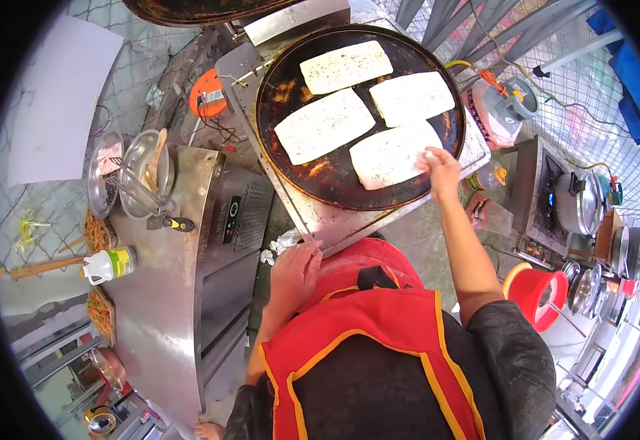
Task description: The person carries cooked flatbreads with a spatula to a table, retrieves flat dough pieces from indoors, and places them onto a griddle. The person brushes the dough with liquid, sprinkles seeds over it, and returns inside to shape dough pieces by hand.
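Note:
Four pale flatbreads lie on a round dark griddle (320,192): a flatbread (393,155) nearest me, a left one (324,126), a far one (346,67) and a right one (412,99). Dark specks dot their tops. My right hand (444,174) reaches over the griddle's right rim, its fingertips pinched at the right edge of the nearest flatbread. Beside the near left corner of the griddle's metal stand (356,221), my left hand (296,270) is closed, fingers together. Whatever it may grip there is hidden.
A steel counter (160,293) on the left holds metal bowls (148,174), a spatula (138,189) and a white jug (108,265). On the right stand a gas cylinder (499,110), a pot (578,204) on a stove, and a red bucket (547,299). The griddle's raised lid (202,11) is behind.

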